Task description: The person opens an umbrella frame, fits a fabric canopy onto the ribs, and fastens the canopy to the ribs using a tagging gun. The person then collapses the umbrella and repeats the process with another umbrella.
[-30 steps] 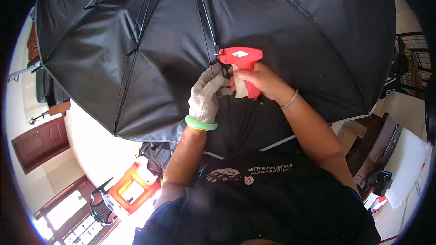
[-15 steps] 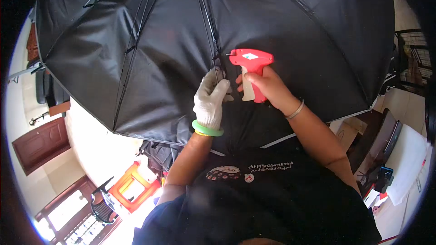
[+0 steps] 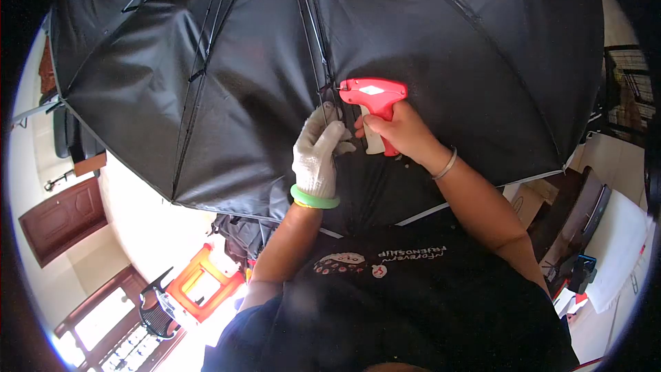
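Note:
A large open black umbrella (image 3: pixel 261 131) fills the upper view, its inner side facing me. My left hand (image 3: pixel 318 148), in a white knit glove, pinches a thin metal umbrella rib (image 3: pixel 318 52) and the cloth beside it. My right hand (image 3: pixel 405 131) is bare and wrapped round the handle of a red tagging gun (image 3: pixel 375 91) with a cream trigger. The gun's needle end points left, right at the rib just above my gloved fingertips. Whether the needle pierces the cloth, I cannot tell.
More ribs (image 3: pixel 200 69) spread across the canopy. At lower left are an orange plastic stool (image 3: pixel 189 282), a dark chair (image 3: pixel 160 313) and a black bag (image 3: pixel 237 234). A dark cabinet (image 3: pixel 575 217) and a white sheet-like item (image 3: pixel 613 248) are at right.
The tagging gun has moved slightly left and down in my right hand, bringing its needle end to the rib. My left hand has kept its grip with barely any movement.

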Demonstrator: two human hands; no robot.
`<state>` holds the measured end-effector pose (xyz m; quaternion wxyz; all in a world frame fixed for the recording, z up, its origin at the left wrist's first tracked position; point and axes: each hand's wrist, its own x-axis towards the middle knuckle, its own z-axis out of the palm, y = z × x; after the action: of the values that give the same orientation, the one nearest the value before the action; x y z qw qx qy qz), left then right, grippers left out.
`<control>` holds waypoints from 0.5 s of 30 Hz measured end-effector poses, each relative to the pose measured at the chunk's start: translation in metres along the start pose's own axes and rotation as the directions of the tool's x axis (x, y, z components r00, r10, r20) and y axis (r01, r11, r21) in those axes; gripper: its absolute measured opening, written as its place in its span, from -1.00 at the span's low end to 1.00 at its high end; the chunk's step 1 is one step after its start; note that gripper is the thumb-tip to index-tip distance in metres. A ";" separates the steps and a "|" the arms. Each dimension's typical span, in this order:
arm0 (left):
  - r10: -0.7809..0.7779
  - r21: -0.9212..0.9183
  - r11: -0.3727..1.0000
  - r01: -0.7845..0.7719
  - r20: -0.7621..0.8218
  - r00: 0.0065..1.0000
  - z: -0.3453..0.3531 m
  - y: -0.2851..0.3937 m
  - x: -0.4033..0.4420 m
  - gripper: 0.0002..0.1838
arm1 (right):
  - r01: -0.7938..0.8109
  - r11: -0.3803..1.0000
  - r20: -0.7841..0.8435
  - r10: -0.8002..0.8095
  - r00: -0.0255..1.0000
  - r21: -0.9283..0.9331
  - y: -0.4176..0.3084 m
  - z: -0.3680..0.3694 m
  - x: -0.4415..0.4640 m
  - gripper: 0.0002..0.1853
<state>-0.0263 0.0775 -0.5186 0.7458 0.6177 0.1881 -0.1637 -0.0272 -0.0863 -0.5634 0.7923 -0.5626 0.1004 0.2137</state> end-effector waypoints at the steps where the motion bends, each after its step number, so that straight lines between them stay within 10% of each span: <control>1: -0.002 -0.010 1.000 0.002 0.014 1.000 -0.001 0.000 0.000 -0.56 | -0.032 0.999 0.017 0.031 0.999 0.036 -0.003 -0.001 0.000 -0.68; 12: 0.012 -0.150 0.988 0.025 0.237 0.971 -0.011 -0.012 0.011 -0.53 | -0.136 0.956 0.133 0.104 0.986 0.261 0.006 -0.002 0.014 -0.78; 15: 0.172 0.026 0.982 -0.188 0.298 0.939 -0.016 -0.018 0.017 -0.50 | -0.118 0.964 0.055 0.108 0.993 0.238 0.010 0.005 0.017 -0.84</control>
<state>-0.0212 0.0893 -0.5450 0.7602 0.6212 0.0133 -0.1898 -0.0166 -0.0750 -0.5769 0.8430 -0.4513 0.1411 0.2563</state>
